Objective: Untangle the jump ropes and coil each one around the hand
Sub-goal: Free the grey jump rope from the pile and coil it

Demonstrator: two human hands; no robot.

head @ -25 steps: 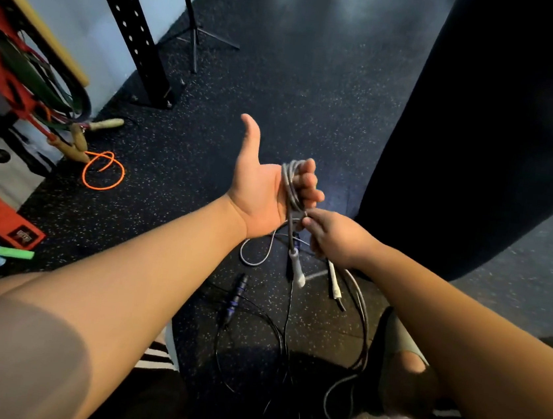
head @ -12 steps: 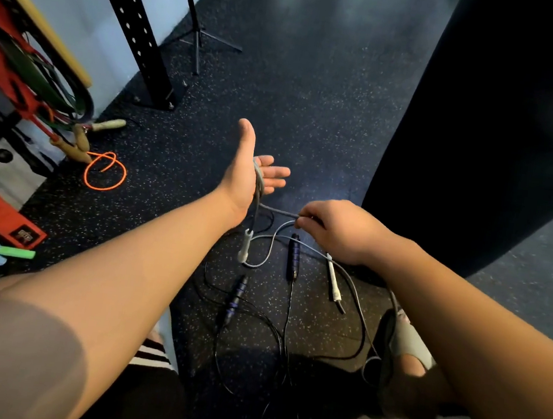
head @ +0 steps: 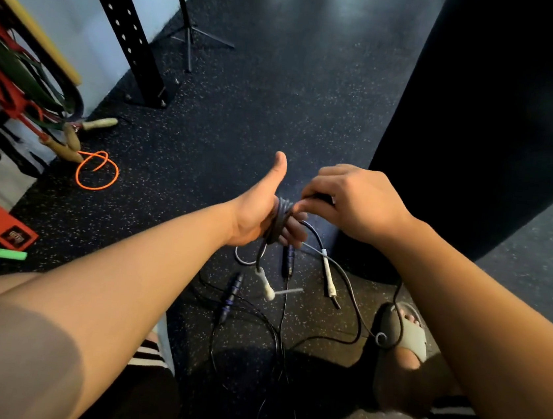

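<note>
Mid-frame, the left grip (head: 260,214), thumb up, curls its fingers round the grey rope (head: 279,220) coiled about it. The right grip (head: 348,200) pinches that rope at the coil's top. A white handle (head: 265,282) dangles below. A black rope (head: 274,340) lies on the floor (head: 246,102), lower centre.

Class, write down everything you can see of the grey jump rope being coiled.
The grey jump rope is a thin, rubbery-looking cord wound in several tight turns around the left hand, whose thumb points up. The right hand pinches the cord just beside the coil. One white handle dangles below the coil on a short tail; more cord trails down to the speckled floor.
</note>
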